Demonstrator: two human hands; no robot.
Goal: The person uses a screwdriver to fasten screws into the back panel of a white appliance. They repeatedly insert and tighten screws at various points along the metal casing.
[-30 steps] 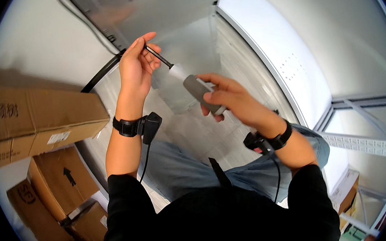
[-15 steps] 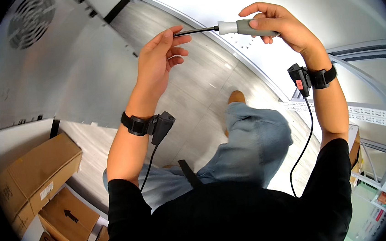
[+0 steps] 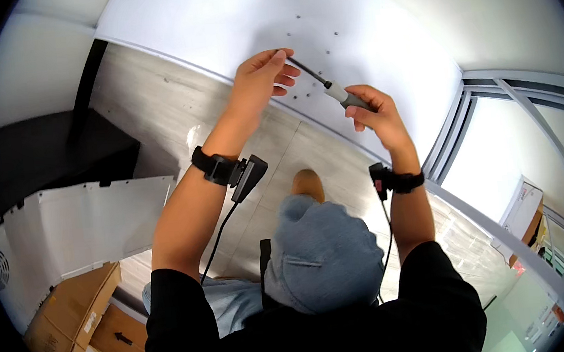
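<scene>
Grey and white plastic forms the handle of the slim screwdriver with a dark metal shaft, held up in front of a smooth white wall panel dotted with small holes. The right hand has its fingers clenched around the handle, while the left hand pinches the shaft's tip between thumb and fingers. Both wrists wear black bands with cabled black modules. Below lie pale wood-grain floor planks and brown cardboard boxes.
</scene>
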